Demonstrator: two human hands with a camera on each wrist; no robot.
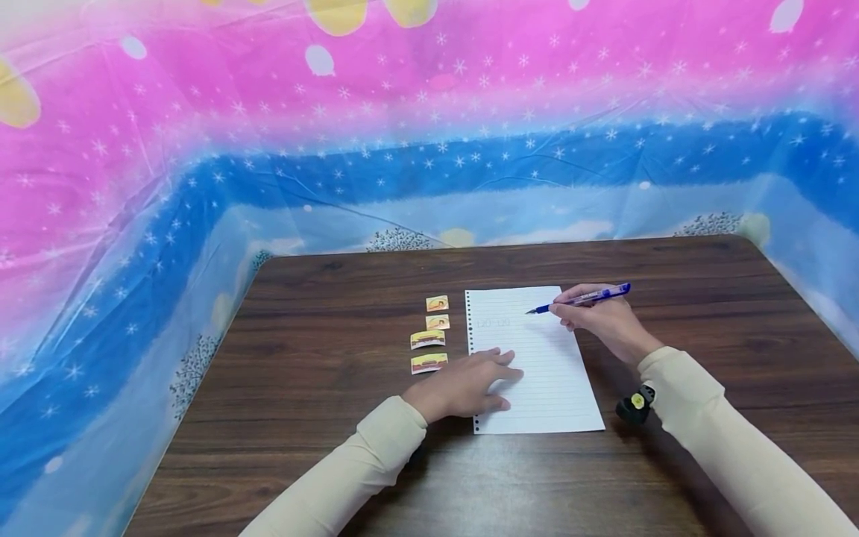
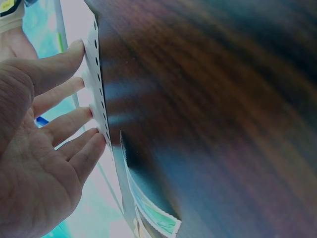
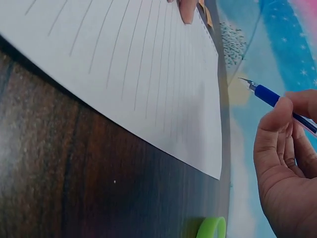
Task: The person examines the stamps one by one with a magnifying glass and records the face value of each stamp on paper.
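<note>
A ruled sheet of paper (image 1: 537,373) with punched holes down its left side lies on the table. Faint writing (image 1: 493,323) marks its upper left. My left hand (image 1: 470,380) rests on the sheet's left part with fingers spread; in the left wrist view, its fingertips (image 2: 85,113) touch the paper by the holes. My right hand (image 1: 604,317) pinches a blue pen (image 1: 587,297) over the upper right of the sheet. The pen's bare tip (image 3: 246,81) points left, and in the right wrist view it appears raised off the paper.
Left of the sheet, several small picture cards form a column: two orange-yellow cards (image 1: 437,303) above two yellow-and-red ones (image 1: 428,363), some curled. The dark wooden table (image 1: 322,313) ends at a patterned cloth (image 1: 429,171) behind. A green curved object (image 3: 213,228) shows low in the right wrist view.
</note>
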